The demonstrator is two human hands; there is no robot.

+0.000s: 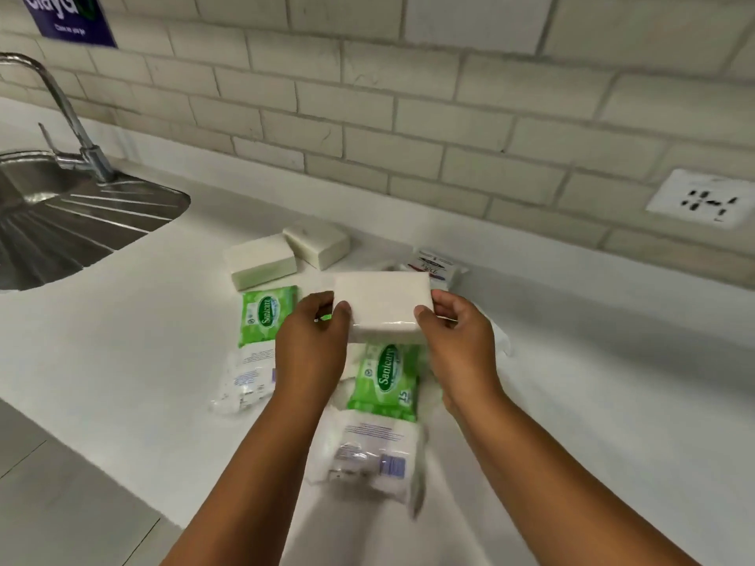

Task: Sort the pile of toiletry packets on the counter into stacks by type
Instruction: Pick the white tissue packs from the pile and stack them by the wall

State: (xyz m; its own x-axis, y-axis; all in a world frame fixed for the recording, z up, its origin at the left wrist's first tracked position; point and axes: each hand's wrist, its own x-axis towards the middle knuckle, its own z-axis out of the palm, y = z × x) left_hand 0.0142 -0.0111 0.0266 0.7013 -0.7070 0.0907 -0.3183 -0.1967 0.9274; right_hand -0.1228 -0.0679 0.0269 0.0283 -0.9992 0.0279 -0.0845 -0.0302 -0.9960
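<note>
Mid-sort. Two plain white packets (261, 261) already lie side by side at the tabletop (143, 341) rear. Left hand (312, 341) and right hand (457, 341) pinch a third white packet (384, 304) by its ends, lifted above the green Sanicare wipes (386, 377) (rest unsorted). Next: carry it back-left, set it with its matches.
</note>
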